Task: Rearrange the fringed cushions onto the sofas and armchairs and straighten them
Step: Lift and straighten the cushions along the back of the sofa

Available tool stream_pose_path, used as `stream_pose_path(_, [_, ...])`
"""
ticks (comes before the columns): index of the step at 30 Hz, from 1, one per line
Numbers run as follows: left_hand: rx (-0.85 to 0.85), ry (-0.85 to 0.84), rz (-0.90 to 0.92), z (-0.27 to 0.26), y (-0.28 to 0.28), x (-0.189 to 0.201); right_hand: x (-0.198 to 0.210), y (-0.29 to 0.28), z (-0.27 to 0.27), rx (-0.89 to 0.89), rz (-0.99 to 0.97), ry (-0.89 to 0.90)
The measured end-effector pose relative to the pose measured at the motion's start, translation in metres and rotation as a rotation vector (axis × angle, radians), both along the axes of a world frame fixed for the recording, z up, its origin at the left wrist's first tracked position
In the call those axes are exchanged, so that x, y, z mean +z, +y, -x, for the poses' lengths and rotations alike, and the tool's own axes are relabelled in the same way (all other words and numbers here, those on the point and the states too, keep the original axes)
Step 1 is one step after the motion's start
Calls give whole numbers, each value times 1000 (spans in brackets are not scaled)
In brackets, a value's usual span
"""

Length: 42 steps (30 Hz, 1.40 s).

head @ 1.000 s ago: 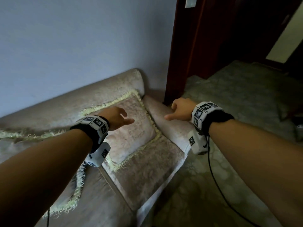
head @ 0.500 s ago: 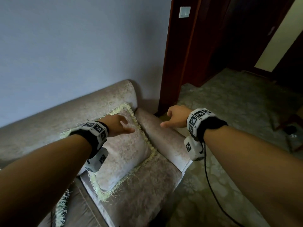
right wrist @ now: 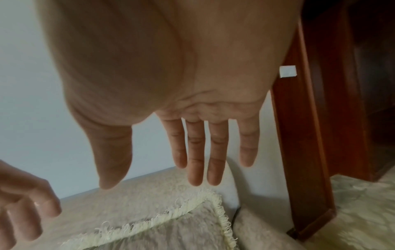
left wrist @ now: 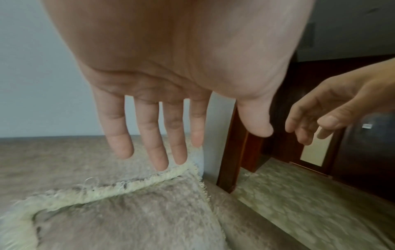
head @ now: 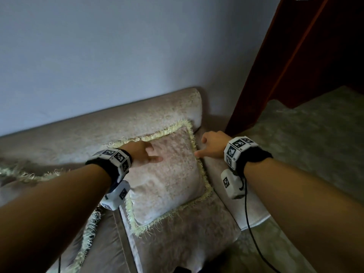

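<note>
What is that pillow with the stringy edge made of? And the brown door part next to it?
The cushion looks like soft, plush woven fabric, maybe velvet or chenille: its pinkish-beige face has a faint sheen. Its pale fringe looks like loose yarn strands. The door frame seems to be wood with a glossy reddish-brown finish; light glints off it.

Dim, soft indoor light; wide-angle edge distortion, slight motion blur.
</note>
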<state>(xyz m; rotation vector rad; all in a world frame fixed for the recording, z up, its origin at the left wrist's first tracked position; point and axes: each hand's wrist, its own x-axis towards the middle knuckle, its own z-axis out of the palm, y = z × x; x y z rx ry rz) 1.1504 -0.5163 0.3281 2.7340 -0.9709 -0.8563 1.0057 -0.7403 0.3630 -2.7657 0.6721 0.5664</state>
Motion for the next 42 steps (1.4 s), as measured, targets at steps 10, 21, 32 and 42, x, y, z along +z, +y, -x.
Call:
stream_pose_path(10, [258, 31, -103, -24, -39, -36, -56, -83, -75, 248, -158, 45])
stream_pose_path(21, [429, 145, -177, -30, -89, -97, -125, -141, -119, 307, -303, 129])
stream_pose_path(32, [678, 180, -258, -53, -46, -222, -258, -144, -157, 197, -333, 234])
stream_pose_path(42, [948, 255, -257, -72, -10, -336, -360, -180, -176, -149, -307, 270])
